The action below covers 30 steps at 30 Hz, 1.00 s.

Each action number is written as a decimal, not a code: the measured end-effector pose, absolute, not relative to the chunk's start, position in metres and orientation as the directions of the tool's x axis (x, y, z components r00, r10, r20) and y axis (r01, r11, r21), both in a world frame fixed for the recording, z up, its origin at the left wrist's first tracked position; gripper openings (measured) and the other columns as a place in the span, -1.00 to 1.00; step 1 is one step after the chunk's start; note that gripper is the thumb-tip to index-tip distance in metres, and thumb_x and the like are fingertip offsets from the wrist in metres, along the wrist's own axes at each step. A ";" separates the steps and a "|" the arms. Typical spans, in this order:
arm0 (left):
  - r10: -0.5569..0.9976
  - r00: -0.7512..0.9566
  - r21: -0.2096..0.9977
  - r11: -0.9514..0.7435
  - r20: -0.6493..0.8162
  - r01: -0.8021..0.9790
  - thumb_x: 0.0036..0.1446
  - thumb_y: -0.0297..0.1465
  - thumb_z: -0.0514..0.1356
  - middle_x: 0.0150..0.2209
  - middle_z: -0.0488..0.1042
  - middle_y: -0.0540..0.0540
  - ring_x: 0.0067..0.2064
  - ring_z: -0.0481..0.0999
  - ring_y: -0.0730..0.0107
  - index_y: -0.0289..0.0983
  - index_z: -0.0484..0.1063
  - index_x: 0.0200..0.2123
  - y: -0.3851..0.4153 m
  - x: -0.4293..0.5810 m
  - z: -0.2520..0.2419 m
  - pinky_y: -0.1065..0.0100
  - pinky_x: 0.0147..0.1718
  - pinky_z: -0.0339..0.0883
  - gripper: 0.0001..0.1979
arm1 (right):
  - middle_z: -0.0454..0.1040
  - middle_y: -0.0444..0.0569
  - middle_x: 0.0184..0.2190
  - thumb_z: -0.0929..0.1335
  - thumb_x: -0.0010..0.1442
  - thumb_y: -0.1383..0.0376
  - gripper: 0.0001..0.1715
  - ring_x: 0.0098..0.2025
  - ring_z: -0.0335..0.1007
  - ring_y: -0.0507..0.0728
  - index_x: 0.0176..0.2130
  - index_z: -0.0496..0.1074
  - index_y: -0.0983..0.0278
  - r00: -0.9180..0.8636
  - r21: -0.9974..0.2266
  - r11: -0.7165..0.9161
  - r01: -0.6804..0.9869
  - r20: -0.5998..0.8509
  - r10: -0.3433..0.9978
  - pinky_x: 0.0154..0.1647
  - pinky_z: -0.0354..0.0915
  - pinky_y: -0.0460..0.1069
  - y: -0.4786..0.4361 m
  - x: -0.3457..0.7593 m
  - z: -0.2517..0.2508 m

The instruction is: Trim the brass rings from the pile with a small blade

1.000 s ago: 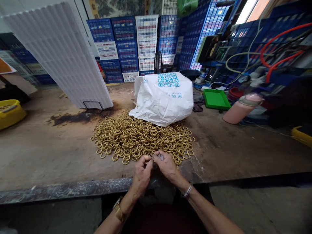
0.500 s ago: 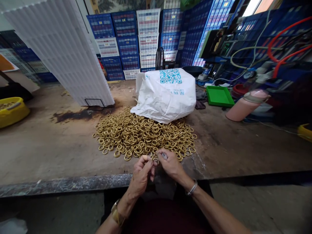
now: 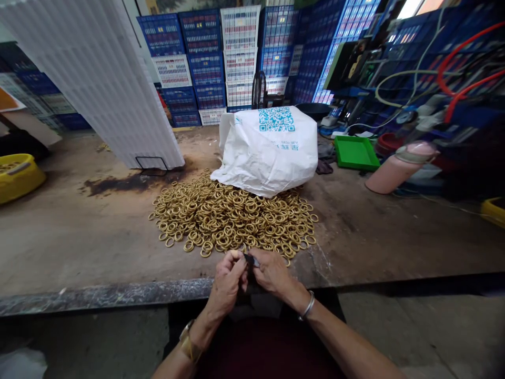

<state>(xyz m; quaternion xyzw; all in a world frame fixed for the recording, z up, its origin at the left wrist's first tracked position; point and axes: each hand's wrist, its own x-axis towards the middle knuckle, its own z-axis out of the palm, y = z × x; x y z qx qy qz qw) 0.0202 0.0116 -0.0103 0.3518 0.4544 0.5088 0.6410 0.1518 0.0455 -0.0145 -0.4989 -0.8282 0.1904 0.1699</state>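
A heap of brass-coloured rings [image 3: 232,218] lies on the worktable, just beyond both hands. My left hand [image 3: 228,278] is closed in a pinch at the near edge of the heap; what its fingertips hold is hidden. Close beside it, my right hand [image 3: 273,272] is closed around a small dark and grey piece [image 3: 251,260], too small to name. The dark end of this piece reaches to the left fingertips. A white woven sack [image 3: 270,158] with blue print lies over the far side of the heap.
On the worktable [image 3: 98,247] stand a leaning white corrugated panel [image 3: 110,89], a yellow tub [image 3: 19,181], a green tray [image 3: 356,152] and a pink bottle [image 3: 398,168]. Stacked blue and white crates [image 3: 203,68] rise behind. Red hose [image 3: 447,89] hangs at the right.
The right hand has turned slightly and the dark piece now shows between the hands, where a ring showed before. The left hand has barely moved.
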 end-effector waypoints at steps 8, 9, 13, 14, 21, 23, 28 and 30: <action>0.959 0.172 0.794 0.282 -0.224 -0.539 -0.03 -0.29 0.22 -0.50 0.31 0.05 -0.63 0.20 0.64 -0.29 0.25 -0.44 0.000 0.013 0.011 0.54 -0.73 0.10 -0.78 | 0.45 -0.07 -0.47 0.21 0.07 0.37 -0.84 -0.44 0.31 0.03 -0.37 0.37 0.26 -0.340 -0.460 0.327 0.826 0.056 0.939 -0.45 0.01 -0.12 0.054 0.160 -0.017; 0.957 0.154 0.770 0.288 -0.245 -0.569 -0.03 -0.30 0.23 -0.46 0.34 0.02 -0.61 0.23 0.63 -0.30 0.25 -0.45 0.000 0.011 0.012 0.55 -0.73 0.10 -0.78 | 0.45 -0.07 -0.47 0.20 0.10 0.36 -0.84 -0.43 0.32 0.03 -0.36 0.37 0.26 -0.312 -0.456 0.313 0.833 0.080 0.947 -0.44 0.02 -0.12 0.055 0.160 -0.017; 0.929 0.077 0.684 0.322 -0.363 -0.655 -0.05 -0.30 0.24 -0.39 0.39 -0.06 -0.56 0.27 0.62 -0.33 0.26 -0.47 0.005 0.003 0.003 0.57 -0.71 0.09 -0.76 | 0.46 -0.06 -0.45 0.20 0.15 0.28 -0.82 -0.41 0.36 0.05 -0.29 0.35 0.25 -0.191 -0.399 0.229 0.888 0.133 0.972 -0.41 0.04 -0.11 0.064 0.156 -0.017; 0.919 0.072 0.663 0.331 -0.387 -0.672 -0.06 -0.31 0.24 -0.40 0.40 -0.06 -0.56 0.27 0.62 -0.33 0.26 -0.47 0.006 0.001 -0.001 0.57 -0.70 0.08 -0.76 | 0.47 -0.06 -0.44 0.21 0.16 0.26 -0.81 -0.41 0.37 0.05 -0.26 0.34 0.25 -0.169 -0.374 0.205 0.905 0.127 0.977 -0.42 0.03 -0.11 0.066 0.155 -0.016; 0.860 0.182 0.449 0.416 -0.477 -0.791 -0.10 -0.41 0.27 -0.50 0.38 0.00 -0.56 0.31 0.60 -0.32 0.35 -0.33 0.006 -0.006 -0.015 0.59 -0.67 0.08 -0.77 | 0.49 -0.05 -0.39 0.22 0.13 0.29 -0.86 -0.38 0.40 0.06 -0.32 0.34 0.25 -0.172 -0.234 0.177 0.956 0.044 0.984 -0.50 -0.03 -0.10 0.075 0.143 -0.006; 0.841 0.210 0.393 0.436 -0.499 -0.810 -0.11 -0.40 0.28 -0.50 0.38 -0.02 -0.54 0.33 0.58 -0.34 0.36 -0.39 0.006 -0.006 -0.016 0.59 -0.67 0.08 -0.80 | 0.49 -0.06 -0.40 0.22 0.12 0.31 -0.86 -0.39 0.40 0.06 -0.33 0.35 0.25 -0.172 -0.242 0.177 0.954 0.040 0.984 -0.50 -0.02 -0.10 0.077 0.142 -0.005; 0.820 0.193 0.386 0.444 -0.539 -0.808 -0.19 -0.43 0.33 -0.51 0.38 -0.02 -0.51 0.36 0.54 -0.33 0.30 -0.50 0.009 -0.004 -0.017 0.58 -0.68 0.08 -0.77 | 0.47 -0.09 -0.36 0.20 0.13 0.35 -0.83 -0.33 0.38 0.03 -0.30 0.36 0.23 -0.216 -0.328 0.246 0.912 0.126 0.968 -0.40 0.08 -0.13 0.079 0.147 -0.013; 0.824 0.175 0.432 0.449 -0.539 -0.782 -0.20 -0.41 0.33 -0.54 0.36 0.02 -0.55 0.34 0.56 -0.31 0.28 -0.49 0.012 -0.002 -0.016 0.58 -0.68 0.07 -0.74 | 0.45 -0.08 -0.30 0.22 0.10 0.36 -0.82 -0.30 0.36 0.03 -0.27 0.36 0.22 -0.252 -0.354 0.300 0.886 0.175 0.952 -0.35 0.11 -0.14 0.077 0.150 -0.017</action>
